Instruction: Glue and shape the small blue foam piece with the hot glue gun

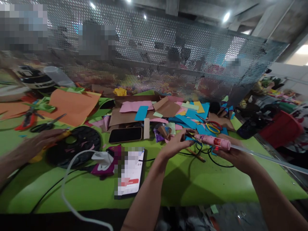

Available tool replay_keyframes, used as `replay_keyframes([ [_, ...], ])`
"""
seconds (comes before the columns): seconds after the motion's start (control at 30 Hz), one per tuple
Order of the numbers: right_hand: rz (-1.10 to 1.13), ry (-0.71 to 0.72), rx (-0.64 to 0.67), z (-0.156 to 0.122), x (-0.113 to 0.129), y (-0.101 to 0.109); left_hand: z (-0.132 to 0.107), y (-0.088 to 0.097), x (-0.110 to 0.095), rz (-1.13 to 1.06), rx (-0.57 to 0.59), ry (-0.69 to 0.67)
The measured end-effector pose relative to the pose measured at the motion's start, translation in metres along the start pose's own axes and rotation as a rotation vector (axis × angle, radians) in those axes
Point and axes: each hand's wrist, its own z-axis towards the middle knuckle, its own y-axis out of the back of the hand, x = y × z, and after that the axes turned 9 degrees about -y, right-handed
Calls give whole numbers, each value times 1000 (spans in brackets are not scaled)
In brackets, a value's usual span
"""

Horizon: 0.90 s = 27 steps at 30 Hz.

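A pink glue gun [215,141] lies in my right hand [232,154], whose fingers are closed under and around it; a small red light glows beneath. From its rear end a long clear glue stick [267,157] runs out to the right. The nozzle points left, toward my left hand [175,144]. Fingers and thumb of that hand pinch a small piece of blue paper [189,138], with something dark and brown beside it, partly hidden. Behind my hands, blue paper strips [184,121] and scissors with red and yellow handles [214,127] lie in a pile.
On the green table [183,189] lie a phone with a lit screen [132,173], a dark phone [125,134], a magenta power strip [103,168] with white charger, and cables. Another person's hand [48,139] is by a round black tray [89,141]. A perforated metal screen [149,51] stands behind.
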Motion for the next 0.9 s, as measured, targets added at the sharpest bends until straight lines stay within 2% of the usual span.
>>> replay_keyframes([
  [0.57, -25, -33, 26, -1, -2, 5, -1, 1, -3, 84, 16, 22],
  [0.9, -14, -45, 53, 2, -5, 2, 0, -1, -2, 43, 32, -14],
])
